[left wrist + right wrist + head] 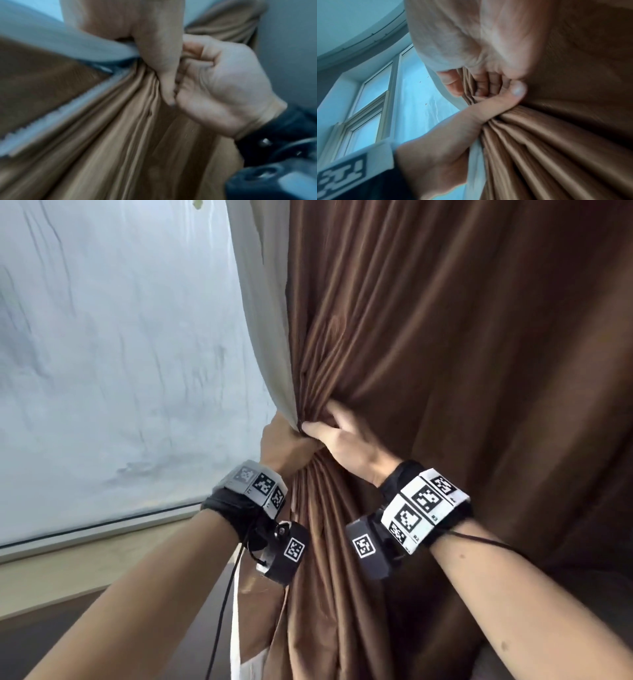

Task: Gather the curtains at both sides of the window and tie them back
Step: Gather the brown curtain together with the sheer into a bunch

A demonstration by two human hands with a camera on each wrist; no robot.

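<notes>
The brown curtain (445,354) with its pale lining (263,302) hangs on the right side of the window. My left hand (284,440) grips the bunched edge at waist height, thumb across the folds. My right hand (342,433) sits just right of it, fingers curled into the pleats. In the left wrist view my left hand (154,54) and right hand (223,88) press together on the gathered cloth (128,135). The right wrist view shows the left hand (488,97) wrapped round the bunch (547,142) under my right hand (488,47). No tie-back is in view.
The frosted window pane (120,354) fills the left, with a pale sill (102,559) below it. A white strip of cloth (236,628) and a thin black cable (222,611) hang under my left wrist. More brown curtain spreads off to the right.
</notes>
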